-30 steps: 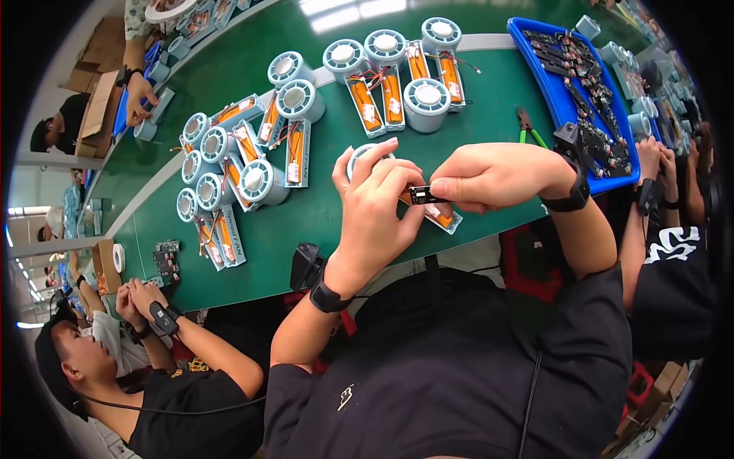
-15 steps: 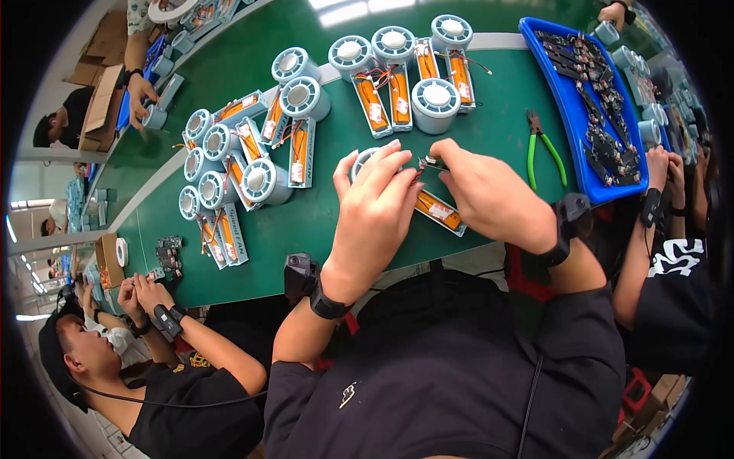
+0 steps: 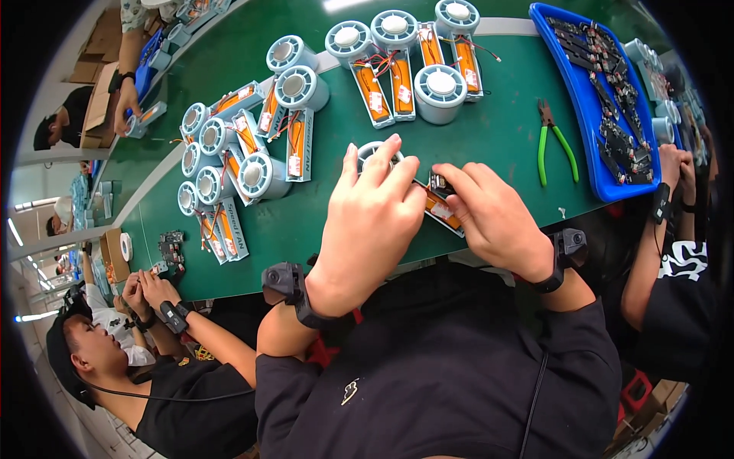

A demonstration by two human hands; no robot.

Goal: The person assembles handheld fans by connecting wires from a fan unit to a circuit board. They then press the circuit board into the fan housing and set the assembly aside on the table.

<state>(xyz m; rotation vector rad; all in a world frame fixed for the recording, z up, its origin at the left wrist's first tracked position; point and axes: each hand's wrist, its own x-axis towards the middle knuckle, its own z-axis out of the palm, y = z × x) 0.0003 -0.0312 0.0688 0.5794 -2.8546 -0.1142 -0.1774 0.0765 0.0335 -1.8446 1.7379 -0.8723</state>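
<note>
A light-blue handheld fan (image 3: pixel 370 152) lies on the green table in front of me, its orange battery showing in the open handle. Over the fan's round head curves my left hand (image 3: pixel 373 210), its fingers gripping it and hiding most of it. Between the thumb and fingers of my right hand (image 3: pixel 495 222) is a small dark circuit board (image 3: pixel 441 183), held just above the handle. Thin wires run near the left fingertips, but where they join is hidden.
Several open fans (image 3: pixel 300 88) stand in groups at the far side and left. To the right lie green-handled cutters (image 3: pixel 557 145) and a blue tray (image 3: pixel 587 164) of circuit boards. Co-workers sit at left and right; the left one handles small parts by a loose board (image 3: pixel 171 249).
My right hand has come down and turned, so the circuit board now shows more plainly between its fingers. My left hand stays on the fan. The far-left co-worker's hand has moved with a fan.
</note>
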